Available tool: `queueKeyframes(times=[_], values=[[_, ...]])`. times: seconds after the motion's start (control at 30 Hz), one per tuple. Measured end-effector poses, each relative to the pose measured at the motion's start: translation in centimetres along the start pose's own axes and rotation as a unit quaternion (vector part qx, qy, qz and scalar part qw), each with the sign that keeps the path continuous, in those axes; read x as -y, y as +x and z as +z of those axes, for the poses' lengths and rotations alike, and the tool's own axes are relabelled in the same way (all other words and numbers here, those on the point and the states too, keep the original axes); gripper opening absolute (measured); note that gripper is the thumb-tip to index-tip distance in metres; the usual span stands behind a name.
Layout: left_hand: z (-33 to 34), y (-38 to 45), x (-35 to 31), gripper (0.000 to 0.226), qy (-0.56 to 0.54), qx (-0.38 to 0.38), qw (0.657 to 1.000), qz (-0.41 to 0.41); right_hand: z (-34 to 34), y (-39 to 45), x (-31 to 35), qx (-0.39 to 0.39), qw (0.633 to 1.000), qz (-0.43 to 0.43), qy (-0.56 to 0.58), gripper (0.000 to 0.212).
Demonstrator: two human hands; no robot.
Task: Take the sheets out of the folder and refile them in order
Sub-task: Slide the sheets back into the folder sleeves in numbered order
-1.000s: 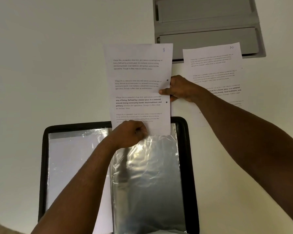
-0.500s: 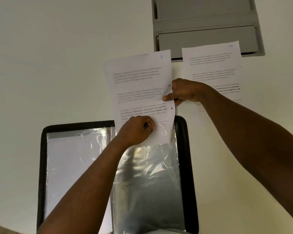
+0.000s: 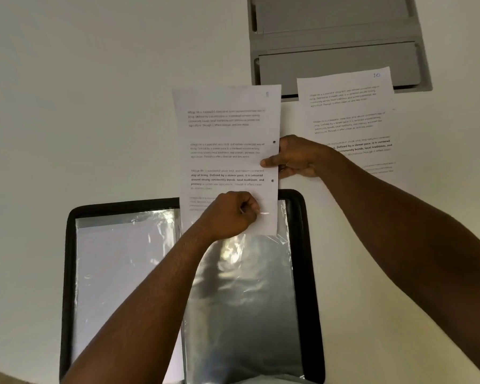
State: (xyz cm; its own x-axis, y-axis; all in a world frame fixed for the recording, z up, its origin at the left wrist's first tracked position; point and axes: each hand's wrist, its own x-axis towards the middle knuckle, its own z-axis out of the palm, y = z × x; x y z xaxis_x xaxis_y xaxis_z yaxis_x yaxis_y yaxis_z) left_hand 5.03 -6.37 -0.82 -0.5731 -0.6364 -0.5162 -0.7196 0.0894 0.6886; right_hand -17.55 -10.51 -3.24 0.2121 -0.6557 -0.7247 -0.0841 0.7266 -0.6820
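Observation:
A black folder [image 3: 308,273] lies open on the white table, with clear plastic sleeves [image 3: 244,300] on both sides. A printed sheet [image 3: 227,134] with two punch holes stands above the right sleeve, its bottom edge at the sleeve's top opening. My right hand [image 3: 297,157] pinches the sheet's right edge between the holes. My left hand [image 3: 230,214] pinches the top edge of the right sleeve over the sheet's lower part. A second sheet [image 3: 347,106], marked 10, lies flat to the right, partly under my right forearm.
A grey two-tier tray [image 3: 336,42] sits at the back of the table, its front edge under the tops of both sheets. The left sleeve [image 3: 122,273] holds a white page. White tabletop [image 3: 81,106] spreads to the left and right of the folder.
The sheet has slid down toward the right sleeve, its bottom edge now a little inside the opening. Both hands moved slightly down with it.

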Motion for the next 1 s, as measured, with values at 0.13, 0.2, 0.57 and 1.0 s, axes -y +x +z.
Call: queueKeyframes(times=[0.13, 0.2, 0.57, 1.0], values=[[0.4, 0.2, -0.5, 0.009, -0.012, 0.003, 1.000, 0.003, -0.1, -0.4, 0.1, 0.070, 0.994, 0.047, -0.077, 0.043], [0.4, 0.2, -0.8, 0.011, -0.005, -0.009, 1.000, 0.010, -0.5, -0.7, 0.3, 0.079, 0.989, 0.060, -0.107, 0.043], [0.8, -0.2, -0.9, 0.010, 0.020, -0.047, 0.999, 0.015, 0.4, -0.7, 0.2, 0.028, 0.995, 0.023, -0.090, 0.047], [-1.0, -1.2, 0.3, 0.018, 0.081, -0.018, 0.996, -0.022, 0.7, -1.4, 0.0, 0.033, 0.969, 0.063, -0.236, 0.050]])
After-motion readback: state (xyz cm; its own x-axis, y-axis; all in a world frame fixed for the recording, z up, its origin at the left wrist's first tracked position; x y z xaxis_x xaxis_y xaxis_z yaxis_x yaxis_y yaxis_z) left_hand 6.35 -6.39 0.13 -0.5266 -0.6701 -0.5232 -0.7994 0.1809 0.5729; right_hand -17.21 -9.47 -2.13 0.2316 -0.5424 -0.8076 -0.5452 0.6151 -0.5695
